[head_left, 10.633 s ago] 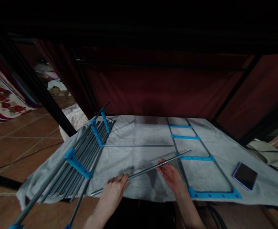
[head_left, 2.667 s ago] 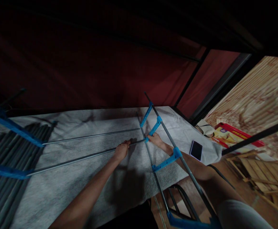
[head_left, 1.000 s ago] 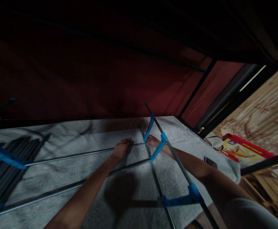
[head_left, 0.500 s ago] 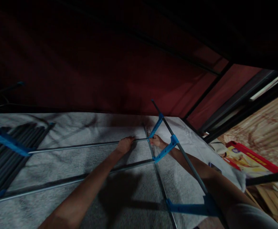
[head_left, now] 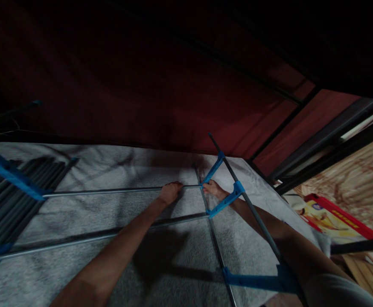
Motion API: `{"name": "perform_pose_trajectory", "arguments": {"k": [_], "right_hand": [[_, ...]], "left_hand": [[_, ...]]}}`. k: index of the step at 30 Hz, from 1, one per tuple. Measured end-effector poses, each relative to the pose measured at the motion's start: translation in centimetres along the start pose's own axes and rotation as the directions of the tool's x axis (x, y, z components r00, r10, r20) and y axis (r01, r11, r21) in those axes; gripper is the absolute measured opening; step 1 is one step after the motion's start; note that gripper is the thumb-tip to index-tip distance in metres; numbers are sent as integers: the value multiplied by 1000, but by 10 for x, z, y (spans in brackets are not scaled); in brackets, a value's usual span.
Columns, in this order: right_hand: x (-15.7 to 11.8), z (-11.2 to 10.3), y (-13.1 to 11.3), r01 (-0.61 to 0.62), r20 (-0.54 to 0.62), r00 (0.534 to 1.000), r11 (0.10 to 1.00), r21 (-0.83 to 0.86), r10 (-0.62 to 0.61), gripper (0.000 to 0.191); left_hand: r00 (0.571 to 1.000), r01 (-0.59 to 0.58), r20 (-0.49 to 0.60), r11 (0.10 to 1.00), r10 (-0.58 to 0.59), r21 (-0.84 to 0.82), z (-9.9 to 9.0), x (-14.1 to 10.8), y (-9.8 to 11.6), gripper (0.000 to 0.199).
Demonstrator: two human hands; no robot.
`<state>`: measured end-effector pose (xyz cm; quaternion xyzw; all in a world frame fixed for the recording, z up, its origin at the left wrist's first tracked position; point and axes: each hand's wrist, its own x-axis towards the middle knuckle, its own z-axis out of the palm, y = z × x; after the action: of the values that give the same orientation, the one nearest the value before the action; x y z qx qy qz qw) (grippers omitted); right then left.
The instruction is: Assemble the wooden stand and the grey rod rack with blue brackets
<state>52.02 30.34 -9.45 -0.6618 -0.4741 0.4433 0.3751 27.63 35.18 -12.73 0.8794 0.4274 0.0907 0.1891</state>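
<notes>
Fingers of L hand pinch shiny round rod; R hand pinches blue plastic bracket, abv. fuzzy gray cloth.

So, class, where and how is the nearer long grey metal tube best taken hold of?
Grip the nearer long grey metal tube probably along its bare stretch left of the left forearm, coming from above: it is slim and straight, nothing covers its top there, and blue plastic brackets meet both ends.
</notes>
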Motion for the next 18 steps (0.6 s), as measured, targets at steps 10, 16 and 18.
{"name": "perform_pose_trajectory", "arguments": {"k": [10, 16, 18], "right_hand": [[4, -5, 3, -16, 43, 999, 1000, 8, 16, 23], [4, -4, 4, 7, 75, 997, 1000, 19, -8, 25], [4, -1, 4, 23, 77, 997, 1000, 20, -24, 21]], "left_hand": [[1000, 5, 26, 1000, -6, 24, -4, 0, -5, 43], [1000, 4, 31, 999, -5, 36, -5, -1, -6, 42], [1000, 2, 27, 999, -3, 39, -4, -1, -6, 42]]}}
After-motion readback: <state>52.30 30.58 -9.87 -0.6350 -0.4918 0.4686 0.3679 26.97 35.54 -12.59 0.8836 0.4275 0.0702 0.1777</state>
